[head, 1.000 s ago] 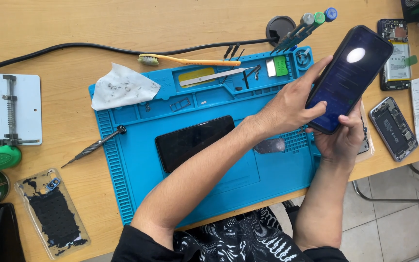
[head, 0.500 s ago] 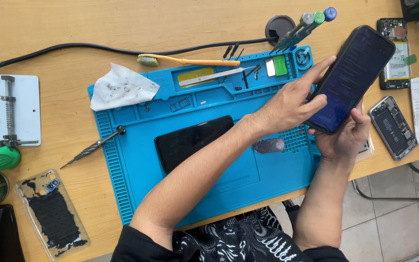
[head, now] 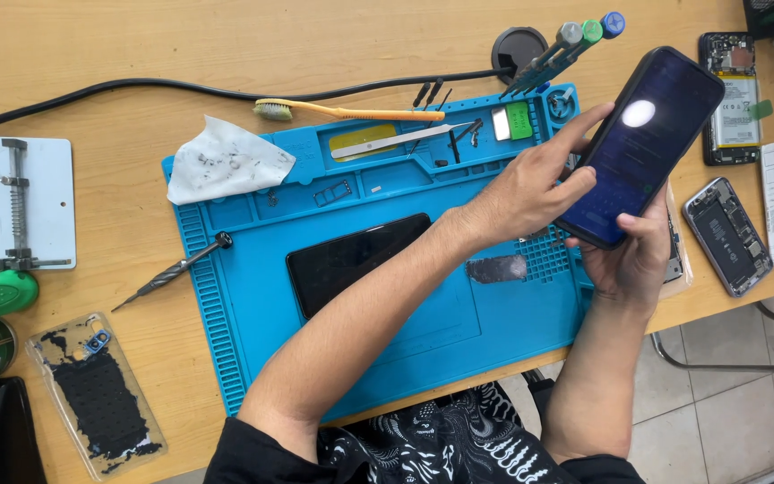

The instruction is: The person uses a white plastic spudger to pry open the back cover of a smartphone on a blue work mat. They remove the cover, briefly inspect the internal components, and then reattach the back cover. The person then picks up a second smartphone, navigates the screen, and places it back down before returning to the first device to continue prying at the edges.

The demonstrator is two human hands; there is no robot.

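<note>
At the worktop's [head: 91, 54] left lay a white clamp plate [head: 21, 203], then a blue mat [head: 253, 305] bearing a dark screen panel [head: 356, 260]. Right of these, the left hand [head: 530, 188] touched the lit phone [head: 642, 143], its grip loose, fingers on the edge. The right hand [head: 629, 260] cupped the phone from below above the mat's right end, apparently a screen check needing a steady hold.

Bright, even overhead light across the wooden desk [head: 136, 54], everything sharp, shadows soft and short. A round white glare spot sits on the dark phone screen [head: 640, 143]. Just left of it, the blue mat [head: 387, 305] shows no glare. Slight wide-angle bending at the frame edges.
</note>
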